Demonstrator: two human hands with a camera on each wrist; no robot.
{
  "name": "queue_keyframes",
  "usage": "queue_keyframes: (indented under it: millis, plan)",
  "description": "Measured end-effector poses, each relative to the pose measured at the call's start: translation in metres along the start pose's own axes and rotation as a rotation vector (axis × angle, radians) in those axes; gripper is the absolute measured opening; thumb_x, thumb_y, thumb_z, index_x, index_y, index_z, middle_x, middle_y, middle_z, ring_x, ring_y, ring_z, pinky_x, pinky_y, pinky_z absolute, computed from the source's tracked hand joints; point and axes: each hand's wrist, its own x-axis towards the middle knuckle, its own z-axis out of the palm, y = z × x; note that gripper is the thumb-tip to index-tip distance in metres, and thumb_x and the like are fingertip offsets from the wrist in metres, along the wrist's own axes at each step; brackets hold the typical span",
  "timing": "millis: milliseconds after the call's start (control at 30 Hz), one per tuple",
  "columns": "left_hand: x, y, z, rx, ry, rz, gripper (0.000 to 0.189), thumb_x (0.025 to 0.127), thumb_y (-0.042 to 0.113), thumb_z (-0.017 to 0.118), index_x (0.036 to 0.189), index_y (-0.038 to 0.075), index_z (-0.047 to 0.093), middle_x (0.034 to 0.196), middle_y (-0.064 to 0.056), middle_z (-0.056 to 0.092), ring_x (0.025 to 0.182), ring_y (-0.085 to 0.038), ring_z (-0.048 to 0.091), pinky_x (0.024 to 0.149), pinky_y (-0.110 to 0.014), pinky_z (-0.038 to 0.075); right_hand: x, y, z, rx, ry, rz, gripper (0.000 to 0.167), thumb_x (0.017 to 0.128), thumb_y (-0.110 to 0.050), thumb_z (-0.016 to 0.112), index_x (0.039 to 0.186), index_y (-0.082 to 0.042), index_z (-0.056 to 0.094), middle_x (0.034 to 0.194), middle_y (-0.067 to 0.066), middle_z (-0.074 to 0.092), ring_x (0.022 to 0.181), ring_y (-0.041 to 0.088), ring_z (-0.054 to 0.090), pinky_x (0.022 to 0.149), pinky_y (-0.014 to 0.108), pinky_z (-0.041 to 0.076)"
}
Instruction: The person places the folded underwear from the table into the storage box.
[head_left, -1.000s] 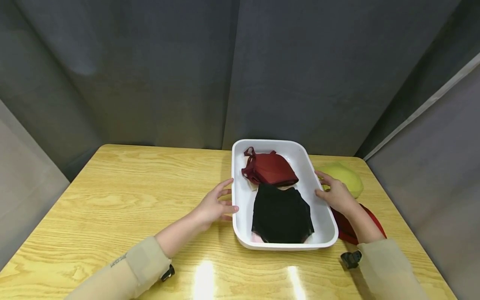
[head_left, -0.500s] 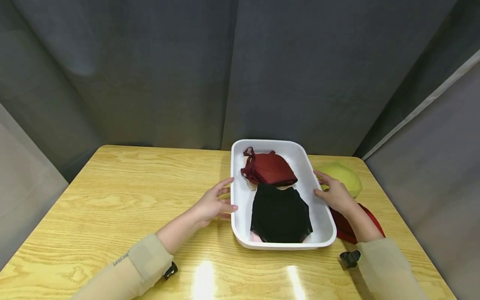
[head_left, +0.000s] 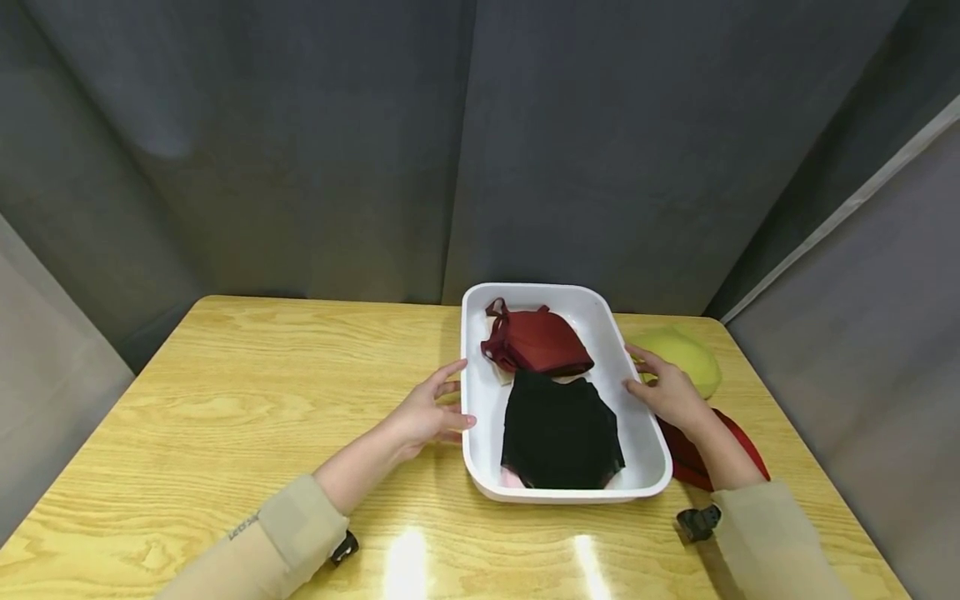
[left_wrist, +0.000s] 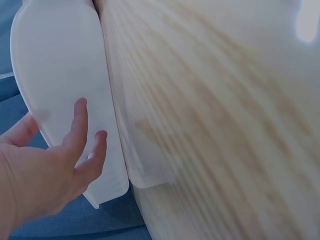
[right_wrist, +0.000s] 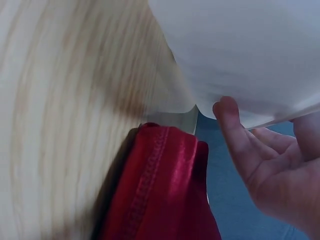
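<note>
A white plastic basin (head_left: 487, 496) stands on the wooden table, its long sides pointing away from me. My left hand (head_left: 427, 415) holds its left rim with the thumb over the edge; in the left wrist view, spread fingers (left_wrist: 77, 122) lie against the outer wall. On the opposite side my right hand (head_left: 673, 393) holds the right rim, one finger (right_wrist: 229, 112) against the outer wall in the right wrist view. Inside, a folded black garment (head_left: 562, 429) lies in the near half. A dark red garment with straps (head_left: 542, 340) lies behind it, with pale fabric peeking from underneath.
Right of the basin lie a rounded yellow cloth item (head_left: 688, 360) and a red stitched fabric item (head_left: 738, 437), partly beneath my right forearm. The wooden table (head_left: 285, 400) extends to the left. Grey curtains (head_left: 315, 150) hang close behind its far edge.
</note>
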Motion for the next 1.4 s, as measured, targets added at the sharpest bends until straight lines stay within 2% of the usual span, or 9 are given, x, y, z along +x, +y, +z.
queue_keyframes:
  millis: [333,500,633,767,900,1000,1100,1200,1400]
  plan:
    - [0.004,0.001,0.001,0.018,-0.003,-0.002,0.083,0.081,-0.014,0.061,0.148,0.023,0.028,0.143,-0.025,0.032,0.110,-0.041,0.055,0.077,-0.047,0.055,-0.013,0.000,-0.010,0.052,0.100,-0.051,0.067,0.090,-0.017,0.063,0.145,-0.001,0.028,0.129,0.032,0.046,0.092,0.038,0.063,0.060,0.033,0.057]
    - [0.004,0.002,0.001,0.019,-0.014,-0.003,0.083,0.082,-0.013,0.061,0.148,0.022,0.027,0.143,-0.025,0.032,0.111,-0.040,0.056,0.078,-0.048,0.055,-0.024,0.001,-0.018,0.061,0.147,-0.092,0.064,0.090,-0.016,0.064,0.143,-0.001,0.033,0.128,0.031,0.047,0.097,0.041,0.059,0.061,0.034,0.057]
    - [0.003,0.003,0.000,0.025,0.002,-0.009,0.084,0.081,-0.013,0.062,0.149,0.021,0.026,0.143,-0.024,0.033,0.103,-0.034,0.059,0.078,-0.048,0.055,-0.036,-0.002,-0.026,-0.008,0.214,-0.150,0.060,0.089,-0.018,0.065,0.141,-0.005,0.038,0.124,0.025,0.054,0.095,0.037,0.060,0.061,0.025,0.056]
    - [0.001,0.003,-0.001,0.023,0.016,-0.012,0.084,0.081,-0.014,0.062,0.149,0.022,0.027,0.142,-0.023,0.034,0.105,-0.034,0.058,0.078,-0.049,0.054,-0.047,-0.003,-0.037,-0.065,0.276,-0.211,0.057,0.087,-0.017,0.067,0.139,-0.007,0.044,0.119,0.020,0.058,0.089,0.008,0.062,0.060,0.015,0.050]
    - [0.001,0.003,-0.001,0.011,0.010,-0.012,0.083,0.081,-0.014,0.061,0.149,0.022,0.027,0.143,-0.023,0.034,0.115,-0.041,0.052,0.078,-0.050,0.054,-0.061,-0.002,-0.050,-0.091,0.300,-0.244,0.060,0.085,-0.016,0.070,0.139,-0.010,0.045,0.119,0.018,0.059,0.087,-0.015,0.049,0.065,0.005,0.045]
    - [0.001,0.003,-0.001,0.006,0.006,-0.010,0.083,0.081,-0.014,0.061,0.148,0.022,0.027,0.143,-0.023,0.033,0.120,-0.044,0.048,0.078,-0.050,0.054,-0.070,0.000,-0.061,-0.130,0.294,-0.231,0.062,0.085,-0.018,0.071,0.140,-0.012,0.044,0.122,0.018,0.057,0.096,-0.001,0.052,0.072,0.010,0.048]
    - [0.001,0.004,-0.002,0.009,0.011,-0.013,0.083,0.081,-0.014,0.061,0.148,0.022,0.027,0.142,-0.023,0.033,0.119,-0.043,0.049,0.077,-0.050,0.054,-0.076,0.004,-0.069,-0.162,0.269,-0.201,0.064,0.086,-0.022,0.071,0.141,-0.011,0.042,0.127,0.019,0.054,0.104,0.023,0.051,0.083,0.036,0.052]
    - [0.001,0.004,-0.002,0.016,0.011,-0.014,0.084,0.081,-0.013,0.062,0.149,0.022,0.027,0.142,-0.023,0.033,0.116,-0.041,0.051,0.077,-0.050,0.055,-0.080,0.010,-0.076,-0.175,0.232,-0.183,0.066,0.086,-0.025,0.070,0.142,-0.009,0.040,0.131,0.022,0.051,0.109,0.038,0.047,0.083,0.063,0.041]
    - [0.000,0.005,-0.002,0.033,0.011,-0.029,0.084,0.082,-0.012,0.062,0.149,0.024,0.026,0.142,-0.022,0.033,0.107,-0.036,0.056,0.076,-0.050,0.055,-0.085,0.025,-0.086,-0.186,0.122,-0.118,0.073,0.086,-0.029,0.069,0.146,-0.008,0.033,0.137,0.027,0.043,0.114,0.048,0.045,0.079,0.065,0.040]
